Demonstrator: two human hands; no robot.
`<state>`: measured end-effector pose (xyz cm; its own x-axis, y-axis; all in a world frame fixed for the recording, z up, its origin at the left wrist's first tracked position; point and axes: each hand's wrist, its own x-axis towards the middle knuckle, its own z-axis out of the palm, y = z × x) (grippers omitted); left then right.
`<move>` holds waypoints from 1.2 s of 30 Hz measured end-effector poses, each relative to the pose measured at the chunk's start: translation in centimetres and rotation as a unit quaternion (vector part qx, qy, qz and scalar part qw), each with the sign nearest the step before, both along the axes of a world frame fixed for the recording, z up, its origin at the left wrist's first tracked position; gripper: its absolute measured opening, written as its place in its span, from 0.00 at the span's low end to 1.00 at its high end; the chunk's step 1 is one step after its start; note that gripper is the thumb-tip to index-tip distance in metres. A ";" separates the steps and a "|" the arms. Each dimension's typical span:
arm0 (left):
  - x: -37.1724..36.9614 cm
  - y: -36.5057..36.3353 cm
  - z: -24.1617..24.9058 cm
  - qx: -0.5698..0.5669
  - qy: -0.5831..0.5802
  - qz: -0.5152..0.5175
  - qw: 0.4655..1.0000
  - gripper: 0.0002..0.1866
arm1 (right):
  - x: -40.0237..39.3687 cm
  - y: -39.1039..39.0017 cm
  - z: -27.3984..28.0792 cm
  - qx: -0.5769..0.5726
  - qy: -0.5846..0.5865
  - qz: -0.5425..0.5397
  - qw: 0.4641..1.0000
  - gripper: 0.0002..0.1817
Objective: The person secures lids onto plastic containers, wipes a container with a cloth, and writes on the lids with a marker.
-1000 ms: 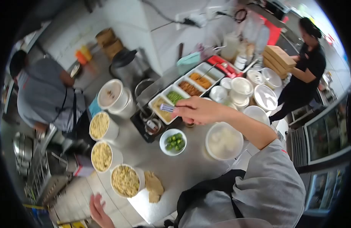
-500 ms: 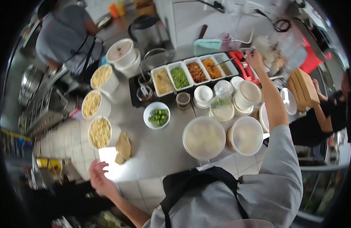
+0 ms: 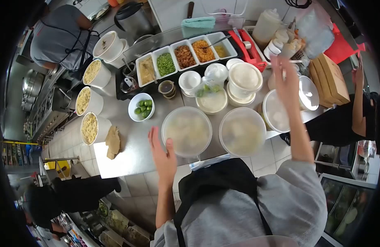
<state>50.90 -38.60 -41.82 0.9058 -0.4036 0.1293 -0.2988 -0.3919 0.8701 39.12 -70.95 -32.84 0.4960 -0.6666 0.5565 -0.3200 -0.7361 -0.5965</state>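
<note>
My left hand (image 3: 163, 158) is raised at the front edge of the steel table, thumb and fingers apart with nothing in them. Just beside it stands a round tub with a cloudy lid (image 3: 186, 131), pale contents showing through. A second lidded tub (image 3: 242, 131) sits to its right. My right hand (image 3: 285, 82), somewhat blurred, is held over the right side with fingers stretched out and no object visible in it. Below and left of that hand is another lidded tub (image 3: 276, 115); a round silver lid (image 3: 308, 94) lies to its right.
Behind are topping trays (image 3: 185, 57), a red holder (image 3: 247, 51) and squeeze bottles (image 3: 267, 26). Stacked white containers (image 3: 244, 78) and a bowl of limes (image 3: 141, 107) stand mid-table. Noodle-filled tubs (image 3: 93, 103) line the left. Co-workers stand at left and right (image 3: 338, 123).
My left hand has moved right to beside the lidded tub. My right hand has come back from the red holder toward me. The view has shifted, and a co-worker shows at lower left.
</note>
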 end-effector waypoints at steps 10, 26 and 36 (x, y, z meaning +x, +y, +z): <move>0.4 -4.8 -0.4 0.309 -0.283 -0.180 0.890 0.33 | -6.6 13.6 -10.2 -0.004 0.218 -0.022 0.976 0.25; -9.7 -19.8 6.2 -0.228 0.406 -0.383 0.798 0.19 | -2.4 -11.9 -11.0 -0.105 0.124 -0.014 0.987 0.11; -5.5 -38.5 -1.1 -0.031 0.463 -0.059 0.884 0.34 | 3.4 -13.8 -10.0 0.158 0.204 -0.029 0.966 0.20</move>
